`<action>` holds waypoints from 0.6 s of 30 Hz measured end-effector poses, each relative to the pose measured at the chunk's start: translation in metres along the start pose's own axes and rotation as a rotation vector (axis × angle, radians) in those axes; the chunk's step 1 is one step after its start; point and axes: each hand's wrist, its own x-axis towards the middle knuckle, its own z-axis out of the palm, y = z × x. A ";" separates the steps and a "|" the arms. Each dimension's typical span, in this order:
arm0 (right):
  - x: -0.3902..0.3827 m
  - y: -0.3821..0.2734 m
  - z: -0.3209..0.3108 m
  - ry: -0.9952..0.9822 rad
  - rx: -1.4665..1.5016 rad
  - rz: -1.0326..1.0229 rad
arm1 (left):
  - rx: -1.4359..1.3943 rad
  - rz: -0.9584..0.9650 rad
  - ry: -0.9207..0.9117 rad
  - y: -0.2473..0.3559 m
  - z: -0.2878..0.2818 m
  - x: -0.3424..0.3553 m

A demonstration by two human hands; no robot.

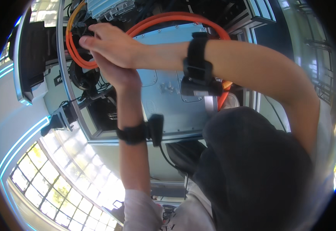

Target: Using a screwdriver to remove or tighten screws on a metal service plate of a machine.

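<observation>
My hands overlap at the upper left, beside the bend of a thick orange cable (75,56). My right hand (116,44) lies on top, reaching in from the right. Its thumb and a finger are stretched out and apart toward dark parts and wiring; nothing shows between them. Underneath, my left hand (118,73) comes up from the lower edge, its fingers hidden by the right hand. The cable passes behind the hands and loops over a flat silver-grey metal cover (168,111). Small loose metal pieces (168,87) lie on the cover.
A ribbed silver housing (108,7) stands above the hands. An aluminium frame (98,139) edges the assembly. A black round part (84,73) with thin wires sits below the cable bend. My dark-clothed knee (233,127) is near the frame's front right. Black bands circle both forearms.
</observation>
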 end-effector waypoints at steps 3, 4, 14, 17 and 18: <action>0.024 0.000 0.003 -0.195 -0.073 -0.012 | 0.086 0.133 0.122 -0.009 0.002 -0.025; 0.033 0.000 0.004 -0.286 -0.110 0.030 | 0.098 0.176 0.137 -0.014 0.002 -0.029; -0.032 0.022 0.014 0.080 -0.150 -0.227 | 0.352 0.180 0.058 0.013 -0.027 0.018; -0.005 0.021 -0.038 -0.112 0.036 -0.041 | -0.029 -0.151 -0.134 -0.015 0.009 0.018; 0.004 0.027 0.000 -0.129 0.050 -0.097 | 0.076 -0.018 -0.050 0.001 -0.014 0.001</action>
